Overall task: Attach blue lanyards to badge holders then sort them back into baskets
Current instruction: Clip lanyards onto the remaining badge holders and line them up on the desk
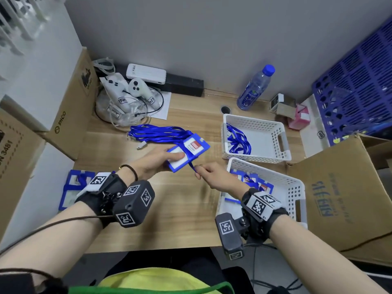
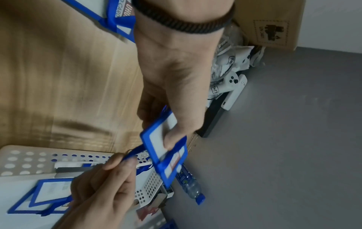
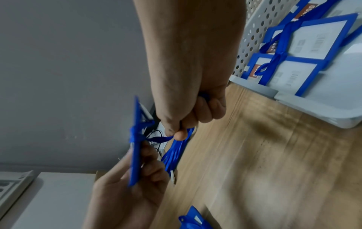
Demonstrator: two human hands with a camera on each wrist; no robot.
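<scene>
The left hand (image 1: 156, 161) grips a blue badge holder (image 1: 187, 152) above the middle of the desk (image 1: 180, 219), thumb pressed on its clear window, fingers curled underneath. The right hand (image 1: 209, 171) pinches the end of a blue lanyard strap (image 1: 192, 166) between thumb and forefinger, just beside the holder's near edge. In the right wrist view the strap is wrapped around the holder's middle and runs taut to the pinching fingertips (image 3: 180, 134), so my reading is that the loop is being drawn tight and this holder's attachment is nearly made, though not finished.

Outward from the hands, a bundle of loose blue lanyards (image 1: 159, 134) lies on the desk toward its far edge, partly under the held holder. These look unattached, so several attachments seem to be left. The far white basket (image 1: 275, 128), near the desk's far right corner, holds a few more lanyards (image 1: 237, 141). The near white basket (image 1: 297, 187), at the right edge, contains at least 2 badge holders with lanyards tied on (image 1: 250, 181), which I take as finished and sorted work. At the desk's left edge lie 2 more badge holders (image 1: 73, 187); whether the blue strap on them is attached cannot be told.

Judged overall, the task is partway through: some holders done and basketed, 1 in hand, and more lanyards and holders waiting on the desk.
</scene>
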